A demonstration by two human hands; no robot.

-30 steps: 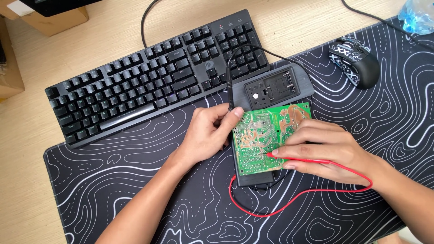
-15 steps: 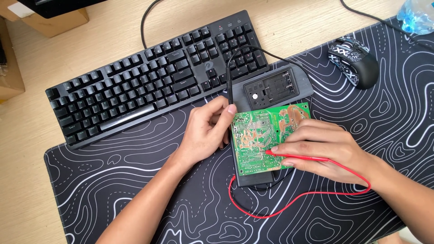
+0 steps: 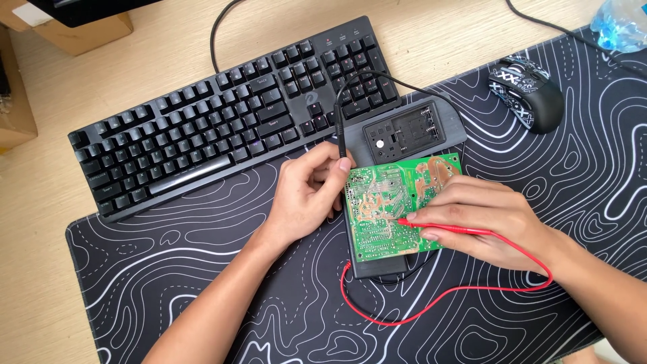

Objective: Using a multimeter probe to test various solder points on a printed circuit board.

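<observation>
A green circuit board (image 3: pixel 384 209) lies solder side up on a dark grey case (image 3: pixel 411 131) on the patterned desk mat. My right hand (image 3: pixel 485 219) rests on the board's right part and holds a red probe (image 3: pixel 445 228), its tip touching the board near the middle. A red lead (image 3: pixel 431 303) loops from it over the mat. My left hand (image 3: pixel 306 195) sits at the board's left edge and pinches a black probe (image 3: pixel 340 138), held upright, with its black lead (image 3: pixel 377 77) arching over the keyboard.
A black keyboard (image 3: pixel 222 125) lies across the wooden desk behind the black mat with white lines (image 3: pixel 202 269). A black-and-white mouse (image 3: pixel 529 91) sits at the upper right, a clear plastic bottle (image 3: pixel 623 23) in the corner. Cardboard boxes (image 3: pixel 74 30) stand at the upper left.
My left hand has shifted slightly up along the board's left edge with the black probe. My right hand and the red probe stay in the same place.
</observation>
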